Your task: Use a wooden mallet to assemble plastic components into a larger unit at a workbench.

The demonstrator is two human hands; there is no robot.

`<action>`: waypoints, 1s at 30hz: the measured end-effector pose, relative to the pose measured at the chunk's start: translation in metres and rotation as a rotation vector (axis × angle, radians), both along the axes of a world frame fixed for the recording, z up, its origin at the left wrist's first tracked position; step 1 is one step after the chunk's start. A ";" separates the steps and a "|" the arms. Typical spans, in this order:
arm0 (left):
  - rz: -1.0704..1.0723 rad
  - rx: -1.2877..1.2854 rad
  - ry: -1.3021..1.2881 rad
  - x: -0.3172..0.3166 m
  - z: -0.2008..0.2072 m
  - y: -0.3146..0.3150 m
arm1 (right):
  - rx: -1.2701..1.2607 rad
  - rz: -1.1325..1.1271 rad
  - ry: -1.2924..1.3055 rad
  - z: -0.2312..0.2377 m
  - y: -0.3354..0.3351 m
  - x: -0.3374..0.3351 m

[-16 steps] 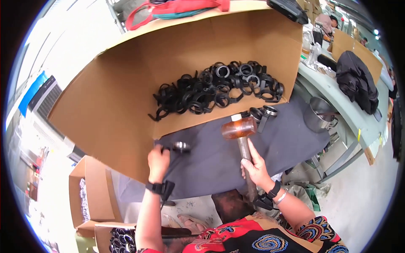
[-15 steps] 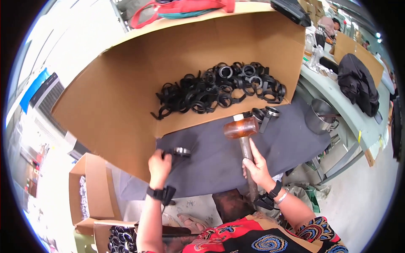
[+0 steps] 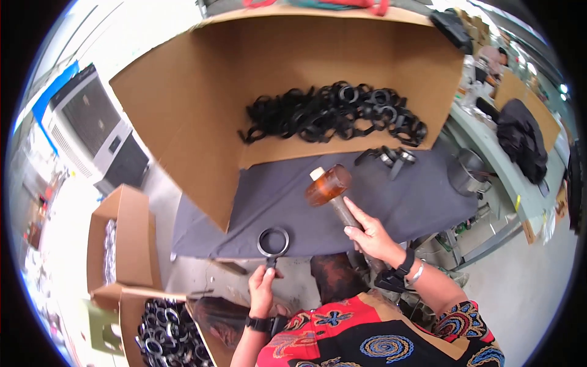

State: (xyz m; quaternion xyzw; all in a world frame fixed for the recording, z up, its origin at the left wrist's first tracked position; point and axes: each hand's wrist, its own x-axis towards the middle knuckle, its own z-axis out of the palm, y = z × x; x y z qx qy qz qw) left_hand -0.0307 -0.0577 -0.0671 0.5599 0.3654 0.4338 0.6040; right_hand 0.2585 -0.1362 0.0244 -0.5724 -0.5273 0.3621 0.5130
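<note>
My left hand (image 3: 261,295) is closed on the short stem of a black ring-shaped part (image 3: 273,253). The ring has a bright metal inner rim and stands just off the front edge of the dark cloth-covered table (image 3: 293,214). In my right hand (image 3: 375,241) is a mallet (image 3: 329,185) with an amber-brown head and a wooden handle; its head hangs above the cloth, apart from the ring. Beyond it, several similar ring parts (image 3: 391,160) lie on the cloth outside a large cardboard box (image 3: 183,116). A heap of black ring parts (image 3: 330,116) fills the box's floor.
At lower left, a carton (image 3: 125,312) holds many more ring parts (image 3: 168,330). Another open carton (image 3: 137,244) stands behind it. On the right are a metal pot (image 3: 468,174) and a pale bench (image 3: 489,153) with a dark garment (image 3: 521,144). A person works far off.
My left hand has moved toward me and right, bringing the ring part off the cloth and turning its opening into view. The mallet head has swung left and tilted. The whole view has shifted.
</note>
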 end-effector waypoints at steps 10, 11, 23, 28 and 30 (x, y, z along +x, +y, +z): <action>-0.143 -0.001 -0.014 0.010 -0.012 0.018 | 0.204 0.088 -0.471 0.100 0.027 -0.029; -0.147 -0.038 -0.019 0.010 -0.012 0.018 | 0.321 0.053 -0.420 0.105 0.030 -0.031; -0.115 0.031 -0.005 0.004 -0.016 0.016 | -0.158 0.124 -0.031 0.057 0.042 -0.035; -0.140 -0.011 -0.012 0.007 -0.016 0.019 | 0.190 -0.021 -0.319 0.051 0.021 -0.057; -0.151 -0.030 0.030 0.007 -0.013 0.022 | 0.157 0.158 -0.448 0.032 0.016 -0.062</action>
